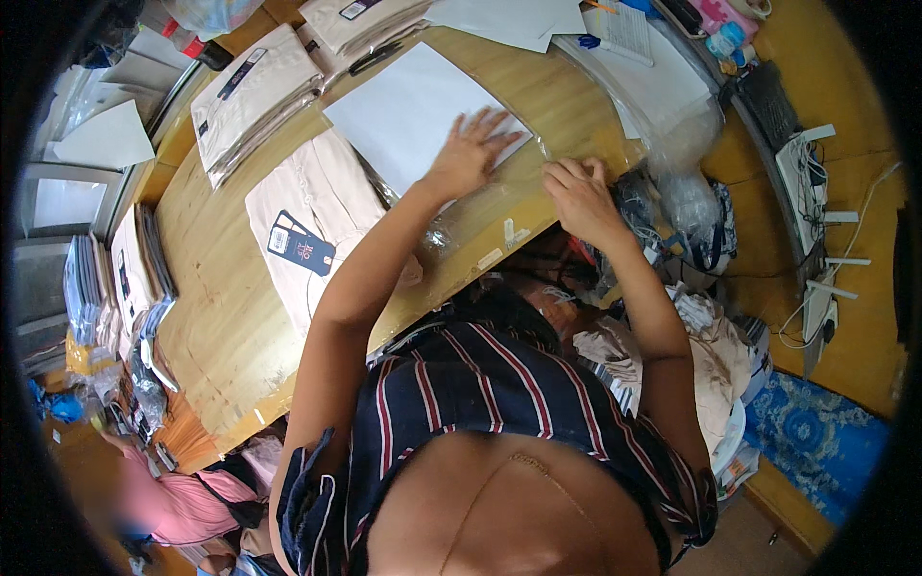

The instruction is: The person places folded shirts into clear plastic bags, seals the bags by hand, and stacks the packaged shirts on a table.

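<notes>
My left hand [469,154] lies open, fingers spread, on a white sheet [399,101] on the wooden table [216,317]. Clear plastic [437,233] shows around the sheet's edges, like a flat bag. To the right, my right hand [584,200] is closed, its fingers curled in a pinch at the edge of that clear plastic; the fingertips are partly hidden. A folded pale pink garment [331,187] with a buttoned front lies left of the sheet, partly under my left forearm. A dark blue hang tag [300,243] rests on it.
Stacks of bagged pale garments [254,91] stand at the far left, beside a dark bottle with a red label [197,46]. More folded clothes [134,269] sit at the left. Loose plastic bags [687,130] and a power strip with cables [816,206] are at the right. A person in pink [197,504] is lower left.
</notes>
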`<state>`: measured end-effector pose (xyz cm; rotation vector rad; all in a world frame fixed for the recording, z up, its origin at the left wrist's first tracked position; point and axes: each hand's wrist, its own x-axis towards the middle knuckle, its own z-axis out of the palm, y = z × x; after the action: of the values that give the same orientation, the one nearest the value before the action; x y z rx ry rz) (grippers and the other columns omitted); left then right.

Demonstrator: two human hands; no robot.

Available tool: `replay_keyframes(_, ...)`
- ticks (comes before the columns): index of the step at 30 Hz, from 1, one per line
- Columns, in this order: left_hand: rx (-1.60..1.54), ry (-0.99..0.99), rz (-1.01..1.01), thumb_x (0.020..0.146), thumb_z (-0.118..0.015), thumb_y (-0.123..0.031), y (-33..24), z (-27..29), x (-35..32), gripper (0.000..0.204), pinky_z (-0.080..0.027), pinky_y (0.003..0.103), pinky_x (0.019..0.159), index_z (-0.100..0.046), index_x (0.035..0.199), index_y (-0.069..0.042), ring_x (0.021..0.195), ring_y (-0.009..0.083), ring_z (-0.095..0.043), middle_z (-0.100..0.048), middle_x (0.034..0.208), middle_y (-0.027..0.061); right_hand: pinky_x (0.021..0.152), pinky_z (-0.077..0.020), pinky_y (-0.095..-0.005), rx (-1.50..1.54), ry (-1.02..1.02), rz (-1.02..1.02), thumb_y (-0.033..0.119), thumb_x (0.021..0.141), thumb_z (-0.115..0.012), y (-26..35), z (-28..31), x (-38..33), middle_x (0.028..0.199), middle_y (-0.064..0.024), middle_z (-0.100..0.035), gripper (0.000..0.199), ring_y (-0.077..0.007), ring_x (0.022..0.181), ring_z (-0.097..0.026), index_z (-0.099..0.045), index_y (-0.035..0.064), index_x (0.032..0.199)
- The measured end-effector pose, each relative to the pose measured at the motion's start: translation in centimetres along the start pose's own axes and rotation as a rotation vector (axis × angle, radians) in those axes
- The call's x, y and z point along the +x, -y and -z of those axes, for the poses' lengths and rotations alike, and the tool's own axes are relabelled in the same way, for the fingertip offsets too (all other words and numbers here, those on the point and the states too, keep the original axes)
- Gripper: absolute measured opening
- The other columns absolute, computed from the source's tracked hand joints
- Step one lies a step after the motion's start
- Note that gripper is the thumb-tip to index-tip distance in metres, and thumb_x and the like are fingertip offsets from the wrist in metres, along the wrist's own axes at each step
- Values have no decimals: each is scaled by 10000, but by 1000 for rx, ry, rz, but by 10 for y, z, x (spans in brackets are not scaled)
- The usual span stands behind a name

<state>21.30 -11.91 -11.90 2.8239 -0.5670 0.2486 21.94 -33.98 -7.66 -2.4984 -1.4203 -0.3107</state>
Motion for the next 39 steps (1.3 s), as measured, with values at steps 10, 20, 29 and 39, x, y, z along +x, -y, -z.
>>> replay_keyframes(10, 126, 8, 165, 834, -299, -492, 18, 4, -39, 414, -109, 563, 964, -369, 1221, -362, 1252, 292, -162, -228, 1354, -9, 830, -263, -440, 108, 38, 37, 174, 653, -614, 26, -12, 43, 796, -12, -550, 105, -158, 899, -466, -571, 91, 700)
replay_keyframes(20, 183, 30, 204, 840, -247, -506, 10, -3, -34, 448, -99, 567, 964, -303, 1259, -357, 1254, 311, -138, -185, 1371, -4, 882, -240, -424, 130, 36, -86, 183, 669, -622, 39, 8, -21, 843, -30, -527, 168, -187, 841, -509, -551, 80, 781)
replay_keyframes(29, 163, 24, 207, 832, -264, -512, 10, -4, -31, 451, -100, 572, 961, -308, 1255, -362, 1255, 312, -135, -191, 1370, -4, 850, -241, -429, 165, -41, -55, 183, 645, -638, 76, -9, 23, 842, -19, -521, 147, -168, 888, -466, -579, 95, 747)
replay_keyframes(39, 59, -12, 319, 829, -342, -439, -43, -21, -25, 460, -84, 621, 925, -339, 1258, -273, 1251, 358, -106, -207, 1362, 52, 870, -241, -397, 339, 2, -238, 42, 706, -544, 49, -4, -84, 788, -27, -558, 57, -181, 825, -528, -573, 77, 742)
